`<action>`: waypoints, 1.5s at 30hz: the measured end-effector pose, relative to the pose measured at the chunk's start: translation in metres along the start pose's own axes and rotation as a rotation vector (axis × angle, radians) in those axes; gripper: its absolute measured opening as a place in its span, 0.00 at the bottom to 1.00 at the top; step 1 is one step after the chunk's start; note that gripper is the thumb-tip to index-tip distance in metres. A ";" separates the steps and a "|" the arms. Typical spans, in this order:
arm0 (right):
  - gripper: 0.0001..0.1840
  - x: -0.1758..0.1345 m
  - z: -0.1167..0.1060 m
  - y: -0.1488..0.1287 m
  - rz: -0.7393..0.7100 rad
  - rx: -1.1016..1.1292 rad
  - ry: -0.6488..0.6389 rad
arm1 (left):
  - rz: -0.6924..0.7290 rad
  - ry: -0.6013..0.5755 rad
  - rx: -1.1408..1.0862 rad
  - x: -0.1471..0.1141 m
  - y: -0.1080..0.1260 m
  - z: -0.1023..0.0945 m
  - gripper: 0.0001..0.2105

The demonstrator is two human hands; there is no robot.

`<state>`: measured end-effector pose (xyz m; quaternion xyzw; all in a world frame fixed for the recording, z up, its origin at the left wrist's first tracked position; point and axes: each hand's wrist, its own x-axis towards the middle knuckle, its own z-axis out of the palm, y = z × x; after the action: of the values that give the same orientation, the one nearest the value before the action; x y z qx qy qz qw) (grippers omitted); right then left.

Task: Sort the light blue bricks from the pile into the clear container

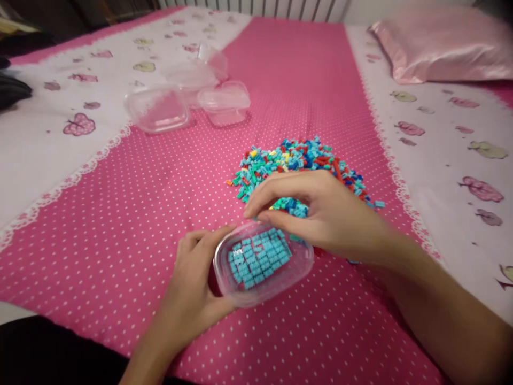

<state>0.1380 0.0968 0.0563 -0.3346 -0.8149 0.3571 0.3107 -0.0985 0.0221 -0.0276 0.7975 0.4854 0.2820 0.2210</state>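
Observation:
A clear plastic container (302,264) sits low in the middle, slightly tilted. Light blue toy bricks (260,256) lie packed in rows inside it, with a few gaps. My left hand (196,278) grips the container's left end, thumb on the near side and fingers on the far side. Over the far rim, my right hand (308,208) has its thumb and forefinger brought together in a pinch. Whatever is between those fingertips is too small to make out. Just behind this hand spreads a heap of loose small bricks (296,155) in blue, teal, red and yellow, partly covered by it.
Several clear containers and lids (160,109) stand at the back left on the pink dotted bedspread (160,198). A shiny pink pillow (449,45) lies at the back right. White metal bars (296,8) rise at the far edge. Something black (14,91) is at the left.

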 end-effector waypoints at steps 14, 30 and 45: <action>0.04 -0.012 0.017 -0.004 -0.087 -0.412 -0.055 | -0.103 0.049 -0.220 -0.002 0.015 -0.009 0.44; 0.06 0.001 0.011 0.001 0.110 0.126 -0.029 | -0.016 0.230 0.488 0.033 0.067 -0.031 0.06; 0.08 -0.002 0.015 0.005 0.047 -0.167 -0.063 | -0.137 0.156 0.437 0.032 0.053 -0.027 0.08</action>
<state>0.1295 0.0926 0.0442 -0.3670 -0.8430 0.3055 0.2477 -0.0699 0.0306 0.0333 0.7675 0.6033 0.2153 0.0237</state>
